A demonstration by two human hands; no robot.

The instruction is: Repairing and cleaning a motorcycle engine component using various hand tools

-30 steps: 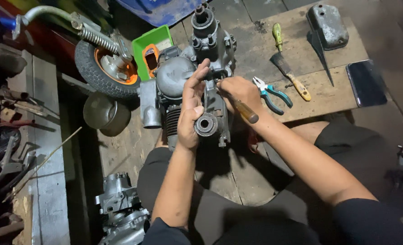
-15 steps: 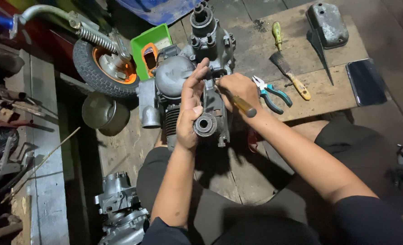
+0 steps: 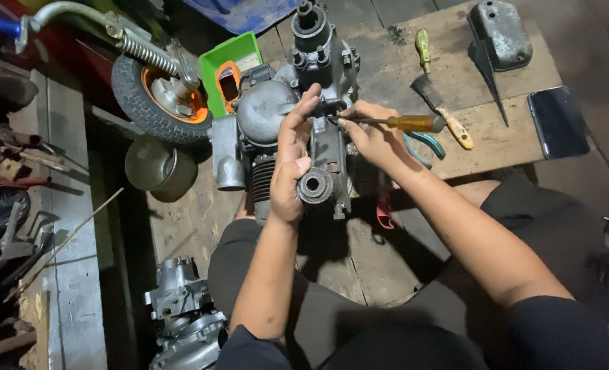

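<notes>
A grey metal engine block [image 3: 277, 116] stands on the wooden floor in front of me. My left hand [image 3: 291, 161] lies flat against its side, fingers stretched upward, palm next to a round port [image 3: 316, 185]. My right hand [image 3: 373, 137] grips a screwdriver with an amber handle [image 3: 404, 123]. The tool lies almost level, and its tip meets the engine's upper part near my left fingertips.
On a wooden board to the right lie a scraper [image 3: 441, 109], a green-handled screwdriver [image 3: 422, 48], blue-handled pliers [image 3: 424, 144], a metal cover [image 3: 500, 34] and a phone [image 3: 558, 123]. A small wheel [image 3: 157, 96] and metal bowl [image 3: 157, 168] sit left; another engine part [image 3: 181, 315] lies below.
My right hand has swung the screwdriver from pointing down-right to lying nearly level, its tip now at the engine's upper part. My left hand stays on the engine.
</notes>
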